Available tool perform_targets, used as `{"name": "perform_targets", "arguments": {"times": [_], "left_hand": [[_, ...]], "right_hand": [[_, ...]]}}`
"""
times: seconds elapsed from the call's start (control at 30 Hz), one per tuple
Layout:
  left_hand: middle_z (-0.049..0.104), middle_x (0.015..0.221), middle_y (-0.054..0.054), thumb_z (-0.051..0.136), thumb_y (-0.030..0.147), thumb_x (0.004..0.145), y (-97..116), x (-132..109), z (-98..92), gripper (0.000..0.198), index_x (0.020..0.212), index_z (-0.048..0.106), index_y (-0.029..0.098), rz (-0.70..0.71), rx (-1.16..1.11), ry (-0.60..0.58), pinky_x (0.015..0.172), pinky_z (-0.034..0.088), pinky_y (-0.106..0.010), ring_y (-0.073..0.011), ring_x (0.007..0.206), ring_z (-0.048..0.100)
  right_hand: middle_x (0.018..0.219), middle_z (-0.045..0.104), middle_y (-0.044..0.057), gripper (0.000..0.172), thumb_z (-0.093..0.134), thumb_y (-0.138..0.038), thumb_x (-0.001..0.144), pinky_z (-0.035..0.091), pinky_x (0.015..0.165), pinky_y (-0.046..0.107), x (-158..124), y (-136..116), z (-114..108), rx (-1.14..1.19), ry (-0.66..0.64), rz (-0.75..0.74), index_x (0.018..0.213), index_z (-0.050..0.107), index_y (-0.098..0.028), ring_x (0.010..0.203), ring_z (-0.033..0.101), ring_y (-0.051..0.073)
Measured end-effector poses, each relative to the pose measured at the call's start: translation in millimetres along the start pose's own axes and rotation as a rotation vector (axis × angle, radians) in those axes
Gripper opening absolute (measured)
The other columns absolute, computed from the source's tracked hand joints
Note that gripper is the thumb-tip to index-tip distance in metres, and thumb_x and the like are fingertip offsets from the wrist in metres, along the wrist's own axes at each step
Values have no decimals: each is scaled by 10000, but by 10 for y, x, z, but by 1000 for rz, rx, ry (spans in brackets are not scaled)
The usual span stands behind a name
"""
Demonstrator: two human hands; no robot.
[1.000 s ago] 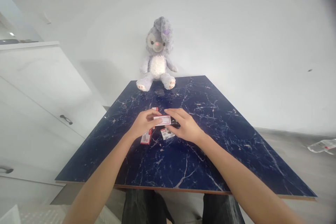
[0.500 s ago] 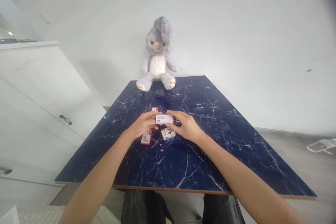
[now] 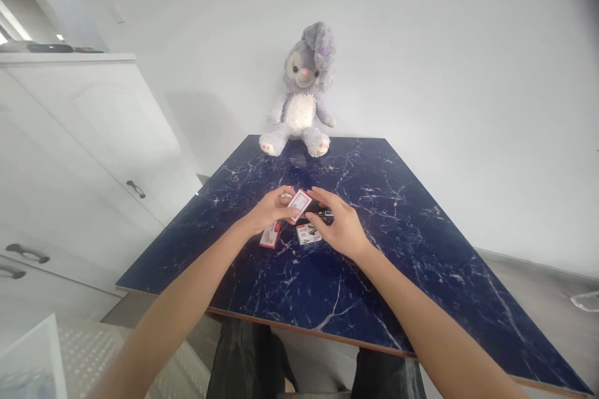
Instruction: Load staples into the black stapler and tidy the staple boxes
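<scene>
My left hand (image 3: 270, 211) holds a small white-and-red cardboard box (image 3: 300, 204) by one end, tilted over the table. My right hand (image 3: 337, 229) hovers just to its right with the fingers apart, holding nothing. Under those fingers lies a small black object with a metal glint (image 3: 324, 214), partly hidden. A white box with a red mark (image 3: 307, 234) lies flat below my right thumb. Beside my left wrist, a red-and-white box (image 3: 270, 235) lies on the dark blue marble tabletop (image 3: 262, 274). A bit of red shows behind my left fingers.
A grey-and-white plush rabbit (image 3: 299, 100) sits at the table's far edge against a white wall. White cabinets with dark handles (image 3: 93, 137) stand to the left. My dark trousers show below the near table edge.
My right hand has let go of the box and moved right. The box now tilts in my left hand. The whole view has shifted slightly as my head moved.
</scene>
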State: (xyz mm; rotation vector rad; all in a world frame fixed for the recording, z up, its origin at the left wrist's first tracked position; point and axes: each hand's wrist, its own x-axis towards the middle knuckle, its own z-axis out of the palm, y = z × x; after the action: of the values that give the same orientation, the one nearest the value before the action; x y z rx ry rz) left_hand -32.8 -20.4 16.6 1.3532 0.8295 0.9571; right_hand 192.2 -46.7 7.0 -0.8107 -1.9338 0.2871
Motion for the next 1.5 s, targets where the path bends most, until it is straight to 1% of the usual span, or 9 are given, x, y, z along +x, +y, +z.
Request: {"name": "perform_targets", "arguments": {"times": [0.13, 0.3, 0.43, 0.57, 0.73, 0.83, 0.9, 1.2, 1.5], "left_hand": [[730, 1004, -70, 773, 312, 748, 118, 19, -319, 472, 1183, 632, 192, 74, 114, 214, 699, 510, -278, -188, 819, 676], [723, 971, -35, 590, 301, 789, 118, 20, -695, 341, 1098, 694, 201, 46, 491, 512, 741, 460, -292, -194, 818, 635], [672, 783, -42, 617, 303, 755, 36, -28, -800, 123, 754, 697, 210, -112, 1075, 326, 783, 434, -326, -243, 825, 615], [666, 865, -75, 692, 340, 725, 4, -15, -818, 124, 695, 705, 220, -37, 1285, 294, 867, 435, -366, -271, 905, 609], [704, 960, -75, 610, 416, 849, 121, -3, -550, 283, 986, 715, 191, 202, 716, 428, 833, 501, -370, -226, 862, 636], [645, 1287, -126, 587, 461, 909, 177, -50, -242, 480, 1336, 595, 242, 52, 227, 79, 748, 553, -349, -223, 890, 688], [653, 1275, -132, 620, 440, 914, 164, -75, -66, 550, 1428, 518, 273, -43, 86, -67, 762, 570, -343, -226, 911, 710], [736, 902, -76, 712, 393, 865, 39, -41, -24, 467, 1275, 618, 190, -38, 47, -2, 709, 591, -287, -185, 792, 716], [725, 817, -47, 810, 315, 791, -76, 33, -151, 342, 1081, 707, 165, -1, -168, 118, 603, 557, -163, -98, 661, 669]], "right_hand": [[1276, 667, 87, 498, 551, -208, 939, 528, 975, 471, 30, -7, -26, -144, -45, -124, 1427, 471, -259, 1150, 614, 272], [1380, 610, 78, 532, 540, -81, 848, 466, 1011, 466, 128, -222, 350, -243, -459, -401, 1356, 570, -236, 1210, 555, 283], [1280, 660, 111, 548, 674, -113, 674, 401, 1065, 510, 144, -431, 687, -299, -653, -464, 1217, 655, -180, 1216, 525, 345], [999, 711, 90, 349, 633, -145, 743, 447, 996, 446, 155, -435, 552, -219, -602, -380, 1087, 680, -179, 1012, 613, 270], [1170, 673, 86, 518, 623, -217, 837, 526, 880, 351, 169, -192, 80, -16, -226, 16, 1345, 518, -215, 994, 644, 215], [1148, 684, 68, 445, 655, -227, 831, 536, 884, 370, 194, -28, -32, -37, -61, 57, 1270, 581, -241, 993, 650, 225], [1188, 671, 69, 427, 639, -209, 848, 534, 927, 379, 202, 29, -24, -30, -36, -12, 1271, 596, -253, 1065, 636, 232], [1270, 607, 105, 383, 598, -266, 936, 554, 961, 397, 150, 54, 119, -15, -50, -183, 1319, 596, -263, 1147, 611, 236], [1298, 610, 108, 464, 682, -261, 879, 525, 1032, 445, 184, 21, 72, 70, 61, -22, 1328, 566, -240, 1195, 605, 256]]}}
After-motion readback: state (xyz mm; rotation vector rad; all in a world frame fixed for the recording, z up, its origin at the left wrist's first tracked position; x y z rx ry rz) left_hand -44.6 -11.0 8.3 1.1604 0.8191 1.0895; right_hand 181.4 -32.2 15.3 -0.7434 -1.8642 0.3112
